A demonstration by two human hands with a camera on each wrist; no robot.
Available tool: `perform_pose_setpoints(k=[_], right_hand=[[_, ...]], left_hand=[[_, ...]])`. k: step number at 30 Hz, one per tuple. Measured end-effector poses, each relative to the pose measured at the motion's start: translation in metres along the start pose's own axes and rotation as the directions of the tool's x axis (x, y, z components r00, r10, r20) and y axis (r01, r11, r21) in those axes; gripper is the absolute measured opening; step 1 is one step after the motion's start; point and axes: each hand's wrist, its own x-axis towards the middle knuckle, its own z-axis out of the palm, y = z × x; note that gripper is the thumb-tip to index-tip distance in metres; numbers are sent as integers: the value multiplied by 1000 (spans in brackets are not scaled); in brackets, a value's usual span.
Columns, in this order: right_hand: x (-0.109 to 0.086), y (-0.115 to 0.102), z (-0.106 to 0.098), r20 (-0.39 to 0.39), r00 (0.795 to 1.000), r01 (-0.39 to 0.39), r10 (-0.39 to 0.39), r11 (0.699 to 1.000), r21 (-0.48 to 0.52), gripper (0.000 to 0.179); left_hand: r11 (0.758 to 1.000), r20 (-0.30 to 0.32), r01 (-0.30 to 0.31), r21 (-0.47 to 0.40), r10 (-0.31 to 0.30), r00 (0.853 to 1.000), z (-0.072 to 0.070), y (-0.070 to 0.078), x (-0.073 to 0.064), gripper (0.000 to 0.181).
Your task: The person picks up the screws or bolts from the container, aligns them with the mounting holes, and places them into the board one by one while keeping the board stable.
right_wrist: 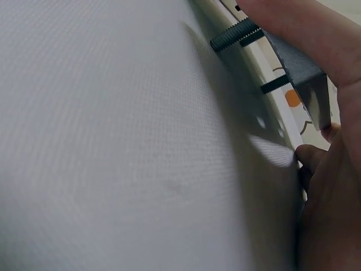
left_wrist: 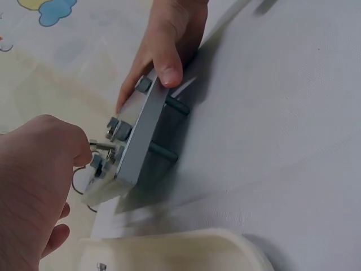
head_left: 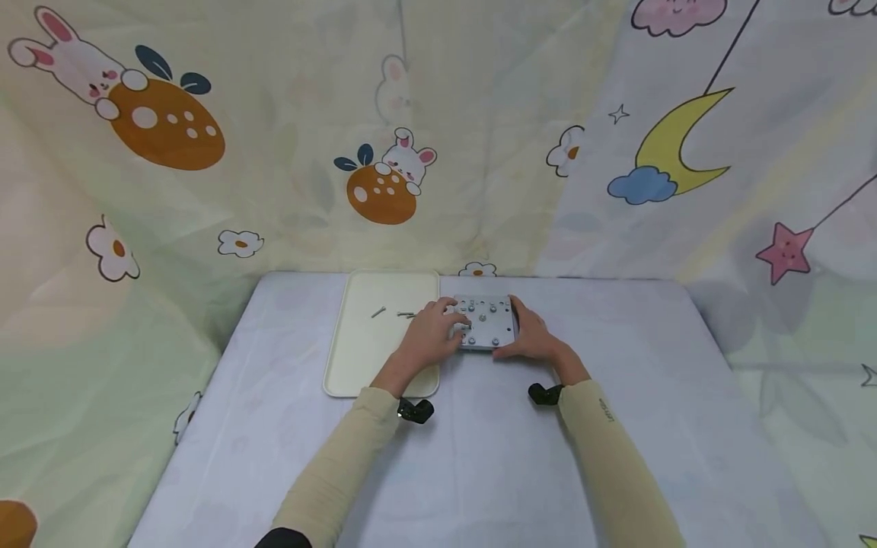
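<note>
A grey metal plate with several bolts through it is held raised, its bolt heads on top. Below it, threaded ends stick out, such as this bolt shank. My right hand grips the plate by its right side, the thumb along the near edge. At the plate's left side, my left hand pinches a small screw among the bolt heads. Its fingertips are partly hidden in the left wrist view, and whether the screw sits in a hole cannot be made out.
A cream tray lies left of the plate, partly under my left forearm. In it are a loose screw and more screws close to my left hand. A white cloth covers the table; a printed curtain hangs behind.
</note>
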Motion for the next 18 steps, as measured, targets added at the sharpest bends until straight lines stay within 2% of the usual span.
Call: perform_pose_setpoints(k=[4,12,18], right_hand=[[1,0,1,3,1000,-7,7,1000,-2,143],[0,0,0,2,1000,3,-3,1000,9,141],[0,-1,0,1,1000,-6,6,1000,-2,141]], left_hand=[[999,15,15,-28,-15,1000,1,-4,-2,27],[999,39,-32,-44,34,999,9,-1,-1,32],[999,20,-5,-52,6,1000,6,0,-5,33]])
